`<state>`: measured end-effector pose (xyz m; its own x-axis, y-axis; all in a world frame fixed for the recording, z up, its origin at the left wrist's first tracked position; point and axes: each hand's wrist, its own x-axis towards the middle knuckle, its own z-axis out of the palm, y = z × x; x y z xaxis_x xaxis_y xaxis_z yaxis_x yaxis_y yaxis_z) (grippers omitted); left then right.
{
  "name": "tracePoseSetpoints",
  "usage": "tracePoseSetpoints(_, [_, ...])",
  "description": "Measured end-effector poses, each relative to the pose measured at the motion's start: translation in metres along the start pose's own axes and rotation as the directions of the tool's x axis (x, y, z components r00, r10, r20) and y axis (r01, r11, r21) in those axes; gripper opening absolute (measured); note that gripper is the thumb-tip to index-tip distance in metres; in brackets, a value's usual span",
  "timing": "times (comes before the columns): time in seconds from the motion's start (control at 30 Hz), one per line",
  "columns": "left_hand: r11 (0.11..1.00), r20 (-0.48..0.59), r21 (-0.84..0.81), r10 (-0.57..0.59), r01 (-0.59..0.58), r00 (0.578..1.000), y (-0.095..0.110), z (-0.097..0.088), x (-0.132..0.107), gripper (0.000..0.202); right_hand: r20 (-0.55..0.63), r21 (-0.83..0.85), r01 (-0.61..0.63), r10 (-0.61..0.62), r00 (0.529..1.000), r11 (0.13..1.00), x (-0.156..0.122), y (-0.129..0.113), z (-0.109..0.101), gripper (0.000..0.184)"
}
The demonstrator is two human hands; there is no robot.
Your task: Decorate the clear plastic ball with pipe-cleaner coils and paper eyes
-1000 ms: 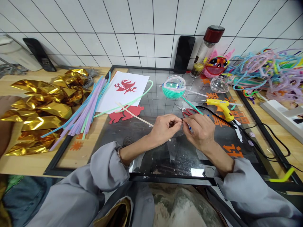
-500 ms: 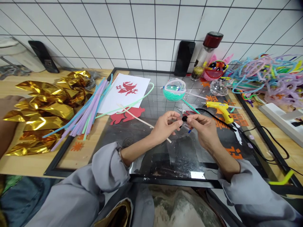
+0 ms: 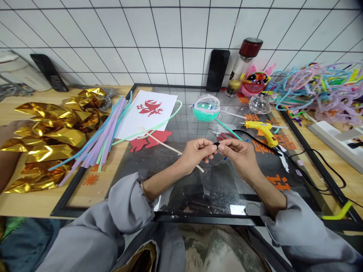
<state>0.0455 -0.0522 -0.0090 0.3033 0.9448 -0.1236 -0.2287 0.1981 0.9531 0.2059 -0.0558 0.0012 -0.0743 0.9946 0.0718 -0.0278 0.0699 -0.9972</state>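
My left hand (image 3: 195,154) and my right hand (image 3: 239,155) meet fingertip to fingertip above a black-framed glass panel (image 3: 198,189). Both pinch a small black piece (image 3: 216,145) between thumbs and forefingers; what it is I cannot make out. Just beyond my fingers lie red-handled pliers (image 3: 224,134) and a yellow glue gun (image 3: 262,130) with a black cord. A pale thin stick (image 3: 167,145) lies on the glass under my left hand.
A teal-wrapped clear ball (image 3: 206,108) sits further back. White paper with a red cutout (image 3: 147,113), pastel sticks (image 3: 102,134) and gold foil (image 3: 51,132) lie left. A tangle of coloured pipe cleaners (image 3: 320,88), a bottle (image 3: 244,62) and a phone (image 3: 217,70) stand at the back right.
My hands rose a little off the glass and the black piece showed between my fingertips; they now pinch it closer together. The view shifted slightly.
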Motion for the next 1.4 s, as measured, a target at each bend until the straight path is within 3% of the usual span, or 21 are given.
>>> tracePoseSetpoints(0.37, [0.997,0.027,0.051,0.055,-0.056,0.998,-0.001,-0.002,-0.001,0.032,0.004,-0.039,0.01,-0.01,1.0,0.999,-0.002,0.001,0.003,0.023])
tracePoseSetpoints(0.5, [0.995,0.054,-0.094,-0.037,0.042,0.998,0.002,-0.003,0.0,0.036,0.016,0.04,-0.02,0.02,1.0,0.999,-0.001,-0.001,-0.001,0.024])
tracePoseSetpoints(0.63, [0.964,0.16,-0.203,-0.142,0.173,0.977,0.006,-0.004,0.0,0.036,0.09,0.047,-0.032,0.028,0.996,0.998,-0.001,-0.004,-0.004,0.033])
tracePoseSetpoints(0.77, [0.929,0.259,-0.246,-0.212,0.277,0.942,0.007,-0.004,-0.001,0.035,0.175,0.031,0.023,-0.028,0.984,0.999,-0.001,-0.006,-0.001,0.023])
tracePoseSetpoints(0.9, [0.921,0.272,-0.256,-0.224,0.295,0.936,0.006,-0.002,-0.003,0.035,0.14,0.071,0.049,-0.059,0.988,0.996,-0.001,-0.004,0.001,0.014])
tracePoseSetpoints(1.23, [0.884,0.203,-0.37,-0.224,0.287,0.953,0.004,0.006,-0.006,0.029,0.064,-0.185,0.206,-0.197,0.978,0.961,-0.004,0.003,0.0,0.015])
tracePoseSetpoints(1.4, [0.849,0.194,-0.431,-0.242,0.304,0.951,0.005,0.007,-0.006,0.019,0.092,-0.3,0.303,-0.289,0.953,0.904,-0.006,0.0,0.002,0.008])
